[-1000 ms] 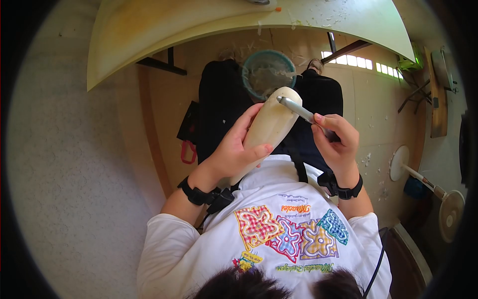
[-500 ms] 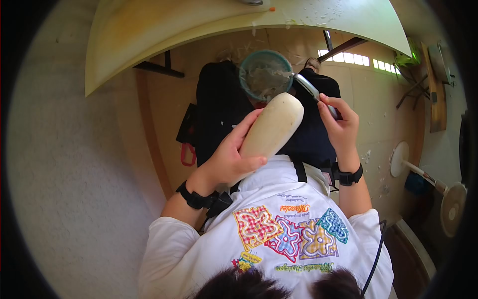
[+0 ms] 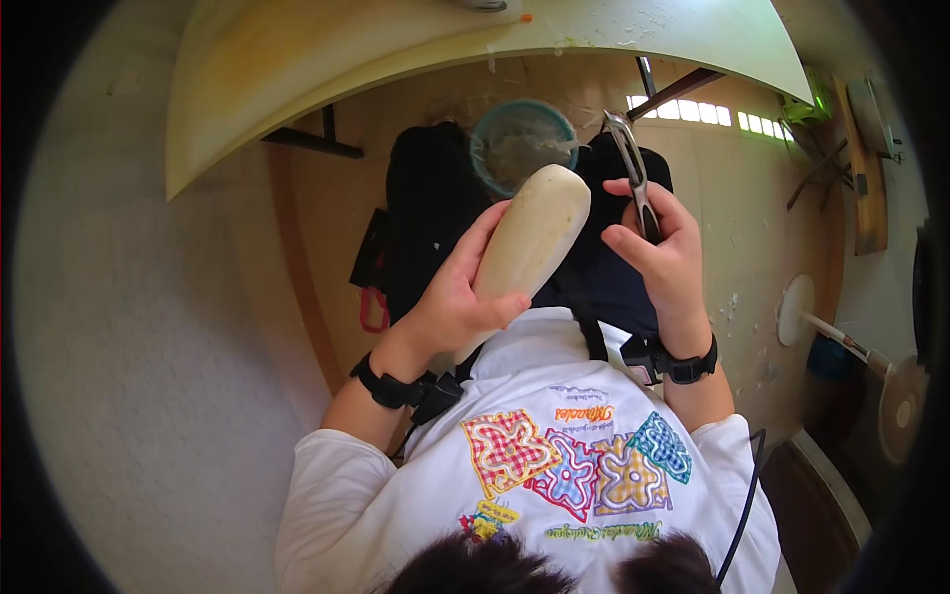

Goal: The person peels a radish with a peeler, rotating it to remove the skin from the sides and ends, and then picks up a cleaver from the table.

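Note:
My left hand (image 3: 463, 287) is wrapped round a long, pale white radish (image 3: 532, 230), held tilted over my lap with its rounded end pointing away from me. My right hand (image 3: 665, 243) grips a peeler (image 3: 633, 163) by its dark, metal-edged handle, its head pointing up and away. The peeler is apart from the radish, to its right. Just beyond the radish, between my knees, a teal basin (image 3: 524, 139) holds thin pale peelings.
A pale table (image 3: 416, 49) stands ahead, with wet scraps and a metal item at its far edge. Peel bits lie on the tiled floor (image 3: 727, 188). To the right are a white fan (image 3: 797, 309) and a wooden board (image 3: 863, 178). A wall runs along the left.
The peeler has swung from slanting toward the basin to nearly upright, turning in my right hand as that hand shifted slightly left. The radish has moved a little left and away.

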`<state>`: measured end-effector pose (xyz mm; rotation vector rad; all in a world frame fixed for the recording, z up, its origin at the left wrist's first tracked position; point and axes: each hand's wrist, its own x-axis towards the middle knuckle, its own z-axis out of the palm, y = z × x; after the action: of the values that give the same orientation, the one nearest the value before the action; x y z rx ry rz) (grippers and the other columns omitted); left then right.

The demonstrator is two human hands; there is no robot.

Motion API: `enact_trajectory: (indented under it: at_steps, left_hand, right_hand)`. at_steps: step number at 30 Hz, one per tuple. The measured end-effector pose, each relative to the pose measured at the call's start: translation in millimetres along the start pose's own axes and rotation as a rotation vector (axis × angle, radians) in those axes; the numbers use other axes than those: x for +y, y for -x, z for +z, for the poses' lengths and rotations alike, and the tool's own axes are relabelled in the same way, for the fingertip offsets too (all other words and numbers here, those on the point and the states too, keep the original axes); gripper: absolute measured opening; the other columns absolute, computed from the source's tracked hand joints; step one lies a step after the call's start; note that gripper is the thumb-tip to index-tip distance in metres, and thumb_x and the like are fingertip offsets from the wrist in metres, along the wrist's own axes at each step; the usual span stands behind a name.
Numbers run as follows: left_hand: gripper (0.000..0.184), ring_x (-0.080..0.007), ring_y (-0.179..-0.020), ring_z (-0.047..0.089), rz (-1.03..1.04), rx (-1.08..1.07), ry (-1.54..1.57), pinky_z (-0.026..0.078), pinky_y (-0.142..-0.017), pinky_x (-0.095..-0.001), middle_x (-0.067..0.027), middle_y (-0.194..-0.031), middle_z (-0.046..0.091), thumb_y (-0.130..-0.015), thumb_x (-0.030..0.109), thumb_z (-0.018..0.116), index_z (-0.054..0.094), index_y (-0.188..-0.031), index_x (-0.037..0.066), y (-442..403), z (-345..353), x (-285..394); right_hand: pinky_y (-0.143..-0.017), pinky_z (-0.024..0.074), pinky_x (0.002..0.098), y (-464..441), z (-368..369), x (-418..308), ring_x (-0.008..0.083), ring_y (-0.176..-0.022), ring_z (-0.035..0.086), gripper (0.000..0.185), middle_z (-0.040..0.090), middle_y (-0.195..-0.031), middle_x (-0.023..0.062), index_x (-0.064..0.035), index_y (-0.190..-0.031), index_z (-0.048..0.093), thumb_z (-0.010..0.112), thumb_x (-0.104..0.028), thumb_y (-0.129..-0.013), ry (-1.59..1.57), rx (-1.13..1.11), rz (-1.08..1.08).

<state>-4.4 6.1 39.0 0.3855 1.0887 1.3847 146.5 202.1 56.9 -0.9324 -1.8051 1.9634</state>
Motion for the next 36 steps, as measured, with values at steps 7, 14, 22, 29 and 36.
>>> enact_trajectory:
  at_steps: [7, 14, 22, 29, 36]
  left_hand:
    - [0.106, -0.0216, -0.132, 0.047, 0.103, -0.008, -0.084, 0.038, -0.110, -0.0367, -0.0094, -0.144, 0.043, -0.068, 0.007, 0.083, 0.021, -0.154, 0.007, -1, 2, -10]
    - [0.105, -0.0168, -0.133, 0.042, 0.132, -0.019, -0.150, 0.034, -0.110, -0.0328, -0.0069, -0.143, 0.042, -0.069, 0.011, 0.087, 0.025, -0.153, 0.006, 2, 6, -1]
    - [0.106, -0.0161, -0.131, 0.044, 0.115, -0.023, 0.017, 0.036, -0.109, -0.0324, -0.0064, -0.144, 0.043, -0.068, 0.008, 0.085, 0.023, -0.155, 0.007, 7, -1, -1]
    - [0.091, -0.0207, -0.085, 0.064, 0.133, -0.107, 0.243, 0.054, -0.059, -0.0313, -0.0123, -0.121, 0.057, -0.088, 0.038, 0.069, 0.016, -0.159, 0.017, 13, -14, -8]
    - [0.076, -0.0260, -0.088, 0.066, 0.043, -0.069, 0.506, 0.059, -0.060, -0.0366, -0.0151, -0.125, 0.055, -0.098, 0.054, 0.051, 0.017, -0.157, 0.020, 7, -16, -9]
  right_hand:
    - [-0.063, 0.0399, 0.0177, -5, 18, -8, 0.0011, -0.071, 0.048, 0.056, 0.057, -0.079, -0.0054, 0.0006, -0.117, 0.065, 0.092, -0.016, -0.070, 0.079, -0.060, -0.087]
    - [-0.070, 0.0463, 0.0186, -2, 11, 0, 0.0033, -0.078, 0.058, 0.034, 0.066, -0.085, -0.0012, 0.0012, -0.110, 0.069, 0.082, -0.012, -0.082, 0.003, -0.041, -0.075]
    - [-0.069, 0.0439, 0.0191, -15, 8, -9, 0.0031, -0.075, 0.057, 0.013, 0.067, -0.086, -0.0018, 0.0008, -0.100, 0.070, 0.073, -0.007, -0.090, -0.097, 0.109, -0.114]
    - [-0.048, 0.0185, 0.0207, -32, -6, -22, -0.0014, -0.054, 0.033, 0.010, 0.050, -0.067, -0.0106, -0.0031, -0.096, 0.071, 0.074, -0.010, -0.090, -0.117, 0.238, -0.172]
    - [-0.053, 0.0268, 0.0188, -63, -1, 1, -0.0003, -0.061, 0.042, 0.020, 0.056, -0.073, -0.0078, 0.0001, -0.105, 0.070, 0.076, -0.012, -0.089, 0.031, 0.179, -0.148]
